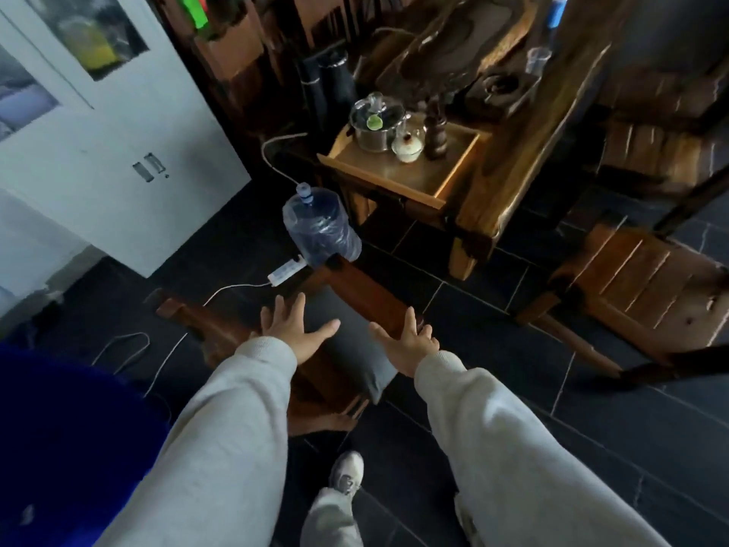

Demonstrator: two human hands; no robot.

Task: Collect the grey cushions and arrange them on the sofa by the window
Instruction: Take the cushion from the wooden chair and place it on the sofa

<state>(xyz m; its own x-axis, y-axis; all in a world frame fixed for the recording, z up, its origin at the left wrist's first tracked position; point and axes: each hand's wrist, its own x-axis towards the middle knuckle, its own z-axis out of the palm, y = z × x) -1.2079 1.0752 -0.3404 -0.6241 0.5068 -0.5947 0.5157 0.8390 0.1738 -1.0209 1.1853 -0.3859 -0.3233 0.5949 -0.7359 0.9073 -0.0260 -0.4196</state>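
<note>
Both hands spread wide, fingers splayed, palms down, holding nothing: left hand (294, 333) and right hand (406, 343), side by side with a gap between. Directly beneath and between them, grey cushion (347, 349) lying flat on a dark wooden chair (367, 288). Whether the palms touch the fabric: cannot tell. Just beyond the left fingertips, white power strip (286, 270) on the dark tiled floor (493, 392), with a water jug (319, 225) farther out. Beyond the right hand, counter (513, 159) bearing a tray (398, 179).
</note>
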